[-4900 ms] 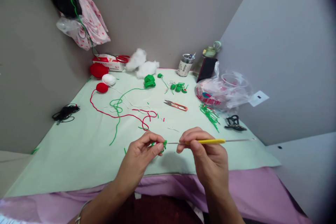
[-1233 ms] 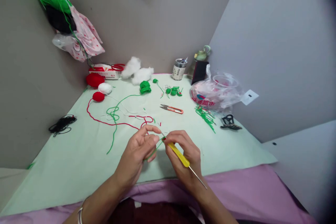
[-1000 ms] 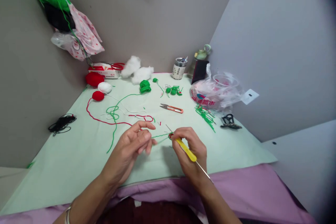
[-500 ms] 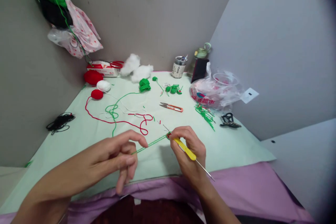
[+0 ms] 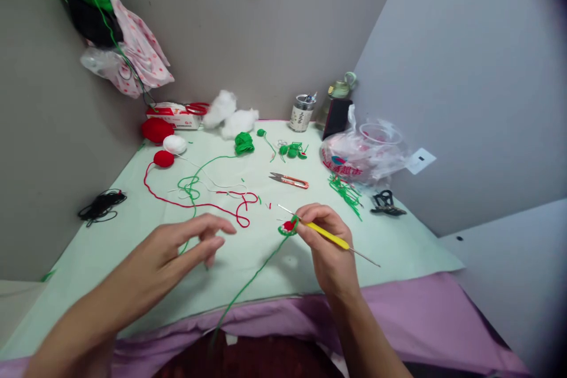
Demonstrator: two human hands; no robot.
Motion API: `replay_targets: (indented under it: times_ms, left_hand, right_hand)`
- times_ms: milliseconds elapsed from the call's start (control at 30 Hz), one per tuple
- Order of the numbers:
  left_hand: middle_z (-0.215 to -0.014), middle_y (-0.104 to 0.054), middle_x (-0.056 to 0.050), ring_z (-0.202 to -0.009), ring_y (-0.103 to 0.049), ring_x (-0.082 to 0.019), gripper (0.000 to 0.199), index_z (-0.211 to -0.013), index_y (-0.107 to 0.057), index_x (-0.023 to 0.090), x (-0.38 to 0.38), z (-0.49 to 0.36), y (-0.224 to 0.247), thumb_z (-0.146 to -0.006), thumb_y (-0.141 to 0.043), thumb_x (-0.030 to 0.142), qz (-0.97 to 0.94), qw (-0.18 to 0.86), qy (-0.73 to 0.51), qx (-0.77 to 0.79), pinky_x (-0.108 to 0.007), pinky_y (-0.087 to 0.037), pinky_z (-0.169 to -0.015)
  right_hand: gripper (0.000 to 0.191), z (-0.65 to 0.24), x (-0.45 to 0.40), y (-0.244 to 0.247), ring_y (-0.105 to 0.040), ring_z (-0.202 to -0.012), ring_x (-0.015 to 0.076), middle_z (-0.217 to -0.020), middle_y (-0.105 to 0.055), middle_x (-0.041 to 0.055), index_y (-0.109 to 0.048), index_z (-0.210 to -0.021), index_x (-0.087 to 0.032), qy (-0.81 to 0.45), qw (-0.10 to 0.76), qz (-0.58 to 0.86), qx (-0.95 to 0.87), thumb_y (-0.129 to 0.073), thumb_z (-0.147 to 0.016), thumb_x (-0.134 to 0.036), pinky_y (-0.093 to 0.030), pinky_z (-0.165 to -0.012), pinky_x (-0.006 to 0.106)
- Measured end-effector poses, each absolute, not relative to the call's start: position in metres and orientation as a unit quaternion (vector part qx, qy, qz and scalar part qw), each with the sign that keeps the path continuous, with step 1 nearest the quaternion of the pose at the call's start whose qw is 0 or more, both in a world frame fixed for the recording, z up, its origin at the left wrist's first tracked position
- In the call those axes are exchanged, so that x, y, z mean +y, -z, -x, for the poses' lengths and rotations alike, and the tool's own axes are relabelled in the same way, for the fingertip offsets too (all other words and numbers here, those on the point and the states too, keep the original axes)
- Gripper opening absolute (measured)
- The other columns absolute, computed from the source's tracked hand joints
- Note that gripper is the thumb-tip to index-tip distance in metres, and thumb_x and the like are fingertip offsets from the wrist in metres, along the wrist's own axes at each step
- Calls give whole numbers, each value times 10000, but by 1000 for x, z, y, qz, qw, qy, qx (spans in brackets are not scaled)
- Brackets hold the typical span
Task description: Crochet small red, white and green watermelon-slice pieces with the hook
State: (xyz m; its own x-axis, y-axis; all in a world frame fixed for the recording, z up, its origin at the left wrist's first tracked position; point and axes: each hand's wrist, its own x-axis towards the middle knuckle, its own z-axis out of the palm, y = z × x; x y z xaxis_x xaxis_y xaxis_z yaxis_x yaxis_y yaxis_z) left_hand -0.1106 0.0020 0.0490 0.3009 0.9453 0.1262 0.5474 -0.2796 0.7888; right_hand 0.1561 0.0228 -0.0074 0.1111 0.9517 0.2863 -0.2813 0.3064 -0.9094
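Left hand half-curled, grip apart; right hand slanted, grip clamped on yellow hook, crochet piece.

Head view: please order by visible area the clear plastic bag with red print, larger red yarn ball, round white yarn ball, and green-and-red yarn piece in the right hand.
Clear plastic bag
Larger red yarn ball
White yarn ball and green-and-red yarn piece: too alike to rank; the piece is nearer.
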Motion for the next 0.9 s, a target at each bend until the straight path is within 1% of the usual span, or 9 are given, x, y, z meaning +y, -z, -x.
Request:
replay_targets:
  times_ms: [67,100,200,300,367,533,633,800,900]
  left_hand:
    - [-990,-782,-3,-952,-727,-214,173,-1022,-778,295,19,88,-45,-972,-675,425,-701,363,-350,506,-285,-570,-836]
    - [-1054,-775,-13,-1031,-719,-222,164,-1026,-759,283,23,77,-41,-966,-694,422,-670,418,-366,491,-305,-561,-911]
    - [-1103,-746,-19,-1065,-704,-212,171,-1075,-720,271,23,49,-28,-954,-729,392,-572,587,-400,410,-321,-553,-942]
    - [-974,-710,-4,-943,-687,-179,125,-976,-693,240,18,35,-20,-974,-708,365,-519,647,-423,365,-315,-546,-905]
    - [-972,-710,-9,-930,-678,-176,127,-911,-648,229,17,31,-20,-953,-723,321,-516,629,-441,379,-318,-540,-892]
    - [-1028,-721,-26,-1037,-676,-195,215,-828,-506,246,14,24,-21,-887,-676,128,-595,468,-487,436,-363,-512,-977]
    - [-979,-676,-11,-961,-651,-181,228,-840,-505,254,11,20,-19,-867,-672,101,-613,421,-501,441,-338,-532,-909]
    - [-1026,-648,-25,-1009,-639,-185,126,-891,-621,241,8,22,-20,-897,-717,160,-599,454,-513,415,-319,-552,-936]
    - [-1031,-679,-32,-1024,-663,-189,34,-937,-671,237,7,24,-20,-957,-692,219,-572,497,-513,403,-316,-556,-953]
  right_hand:
    - [127,-152,22,6,-667,-832,138,-896,-714,-16,-737,-871,-249,-485,645,341,-482,-817,-849,-154,-537,-757,260]
    - [123,-150,21,4,-675,-847,145,-904,-721,-11,-740,-884,-251,-485,639,337,-493,-811,-858,-154,-543,-772,269]
    - [108,-147,17,-1,-687,-878,164,-919,-728,3,-744,-919,-255,-464,615,335,-542,-777,-896,-155,-553,-801,298]
    - [97,-147,15,-5,-687,-903,187,-928,-725,19,-745,-952,-261,-418,598,346,-591,-740,-935,-166,-556,-807,328]
    - [112,-149,14,-6,-685,-920,195,-940,-729,23,-754,-988,-272,-374,588,357,-622,-718,-956,-170,-554,-816,339]
    - [253,-151,11,-7,-697,-952,182,-1019,-743,30,-781,-1131,-309,-275,557,381,-685,-679,-981,-133,-566,-834,322]
    - [277,-147,7,-5,-708,-894,168,-1002,-742,31,-788,-1151,-311,-246,568,379,-689,-674,-984,-121,-577,-770,292]
    - [249,-141,6,0,-714,-886,165,-973,-774,20,-792,-1096,-310,-287,587,379,-656,-645,-1006,-130,-579,-790,290]
    - [154,-140,7,1,-714,-850,170,-929,-757,14,-791,-1021,-290,-349,604,392,-600,-723,-954,-169,-588,-768,288]
